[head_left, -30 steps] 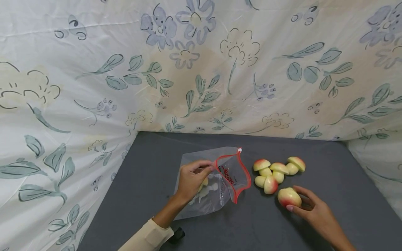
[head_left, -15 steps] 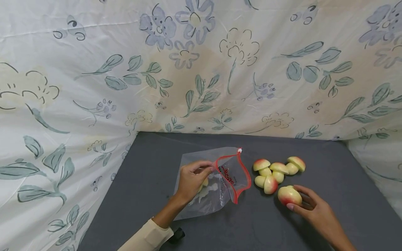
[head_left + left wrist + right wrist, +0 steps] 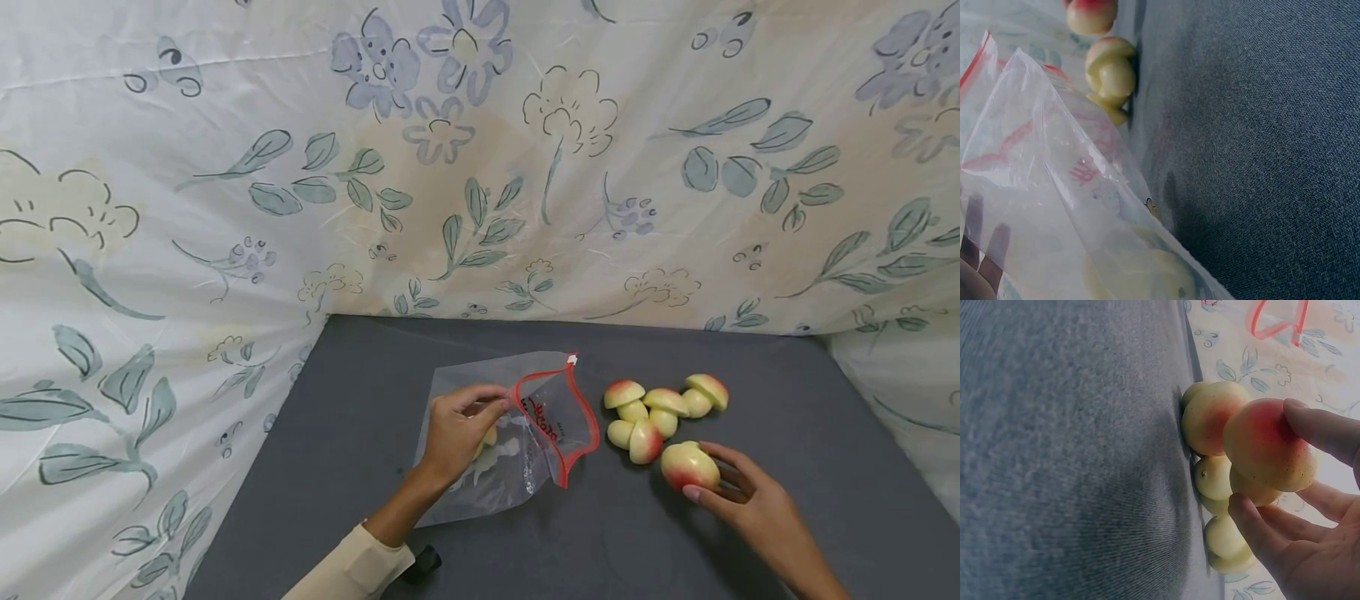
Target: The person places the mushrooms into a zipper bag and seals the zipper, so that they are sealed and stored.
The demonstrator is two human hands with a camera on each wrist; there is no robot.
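Note:
A clear zip bag (image 3: 495,492) with a red-edged mouth lies on the dark table, its opening facing right. My left hand (image 3: 457,429) pinches the upper layer near that mouth and holds it apart from the lower one. Inside the bag, a pale yellow thing (image 3: 1147,275) shows dimly, partly hidden by the hand. My right hand (image 3: 757,508) holds a yellow-and-red artificial mushroom (image 3: 688,467) between thumb and fingers, just above the table. Several similar mushrooms (image 3: 666,403) lie in a group between the bag and my right hand.
A small black object (image 3: 423,565) sits beside the left sleeve (image 3: 356,567). Flowered cloth (image 3: 480,208) hangs behind the dark grey tabletop (image 3: 375,358) and along both sides. A white slider (image 3: 573,359) is at the bag's far corner.
The mushroom in my right hand has tilted and shifted very slightly up and to the left. My left hand and the bag have stayed in place.

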